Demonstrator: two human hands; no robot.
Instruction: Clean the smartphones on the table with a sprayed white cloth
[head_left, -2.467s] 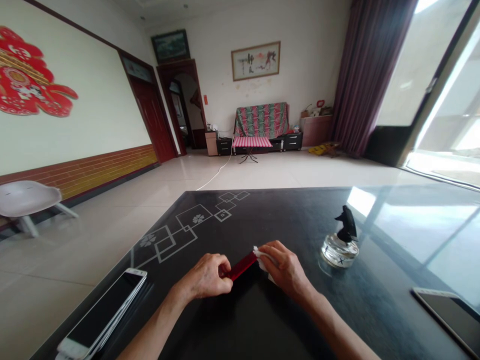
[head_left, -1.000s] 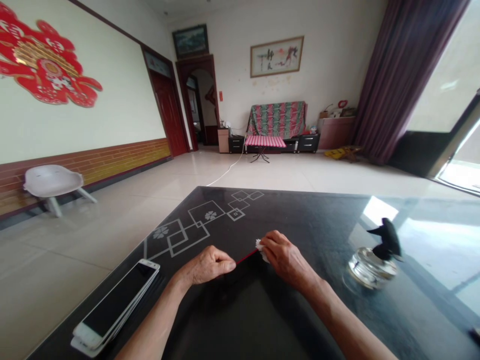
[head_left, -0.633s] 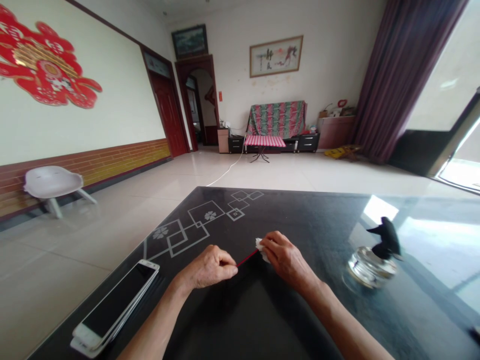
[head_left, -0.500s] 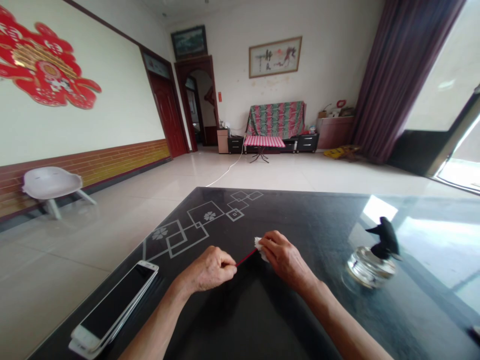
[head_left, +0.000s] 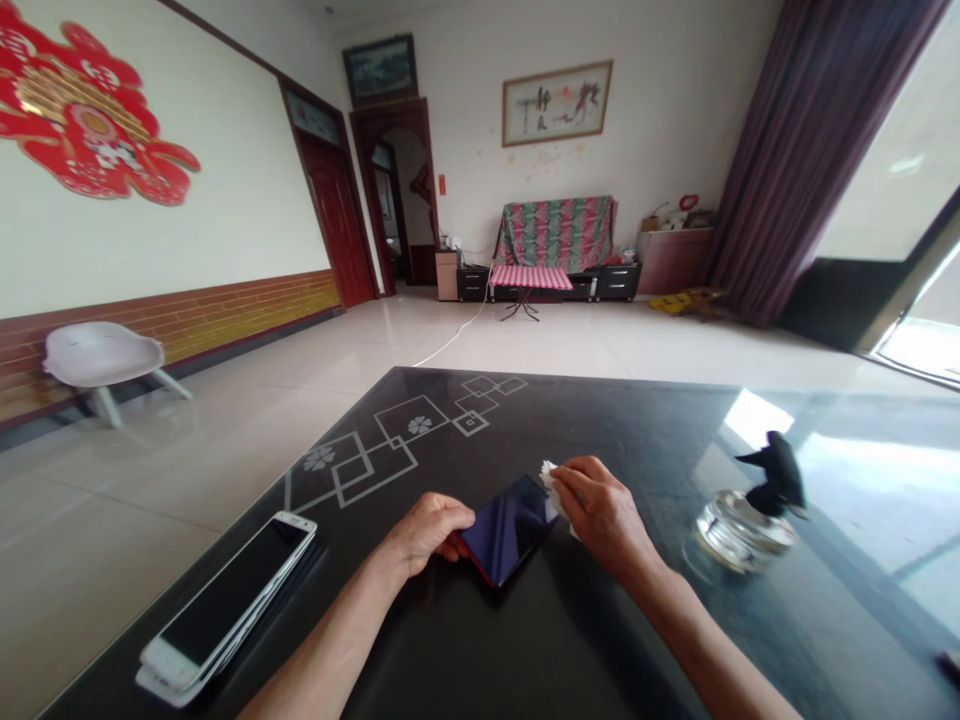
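Between my hands, above the dark table [head_left: 450,650], a smartphone [head_left: 507,535] with a glossy dark face and a red edge is held tilted. My left hand [head_left: 429,530] pinches its left side, thumb on the face and fingers beneath. A crumpled white tissue [head_left: 553,485] is bunched in the fingers of my right hand [head_left: 600,505], right at the phone's right edge. To the left lie white phones [head_left: 232,605], stacked, the top one with its black screen up. A clear spray bottle [head_left: 742,530] with a black trigger head stands to the right.
Grey squares and flowers are printed on the tabletop's left part. Beyond it are a tiled floor [head_left: 300,400], a white chair [head_left: 105,355] at the left and a small checked-cloth table [head_left: 529,278] by the far wall. A dark object is cut off at the right edge.
The phone, seen edge-on before as a thin red line, has been turned so its dark glossy face shows. My right hand with the tissue has moved slightly right.
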